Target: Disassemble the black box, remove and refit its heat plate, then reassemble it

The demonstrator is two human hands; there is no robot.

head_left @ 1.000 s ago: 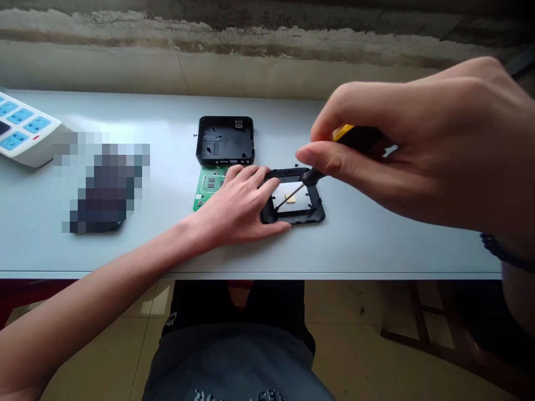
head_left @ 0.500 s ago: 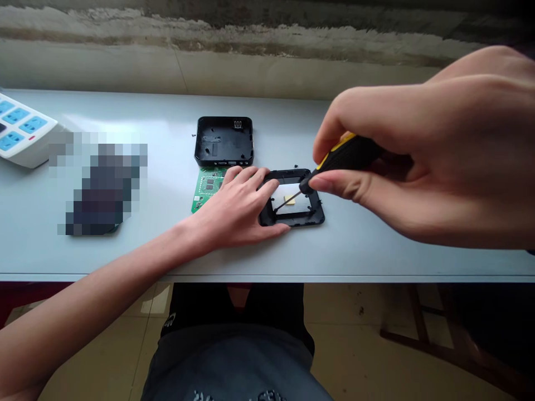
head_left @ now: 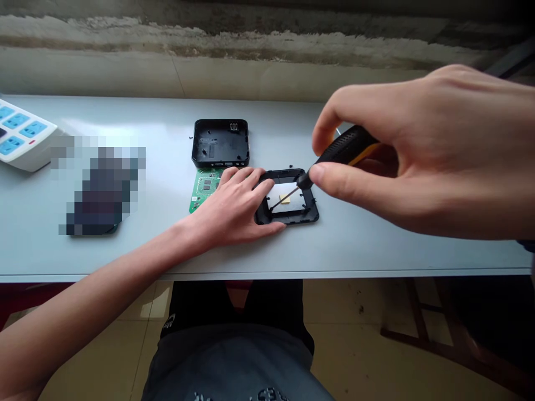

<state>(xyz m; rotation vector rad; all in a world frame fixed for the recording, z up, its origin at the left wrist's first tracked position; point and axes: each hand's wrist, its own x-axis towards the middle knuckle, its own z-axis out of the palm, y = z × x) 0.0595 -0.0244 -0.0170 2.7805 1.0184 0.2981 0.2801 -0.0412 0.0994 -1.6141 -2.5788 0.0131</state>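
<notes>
In my right hand (head_left: 401, 150) is a black and yellow screwdriver (head_left: 345, 147), its handle gripped between thumb and fingers. The thin shaft slants down to the left, its tip at the near left corner inside a black plastic cover (head_left: 310, 213). A silvery plate (head_left: 295, 204) with a small yellowish pad (head_left: 285, 199) lies within this cover. My left hand (head_left: 240, 206) holds the cover's left side, thumb along the near edge and fingers across it. Partly under that hand lies a green circuit board (head_left: 200, 192). Behind the board stands an open black plastic case (head_left: 219, 142).
Small screws lie on the white table (head_left: 376, 256), one left of the case and one behind the cover (head_left: 291, 166). A blurred-out dark phone-like object (head_left: 100, 195) is to the left, and a white power strip (head_left: 31, 142) at the far left. A wall runs along the back.
The screwdriver handle has turned in my right hand; its yellow stripe now faces the near side. The tip stays at the same corner and my left hand keeps its hold. The view shifts slightly.
</notes>
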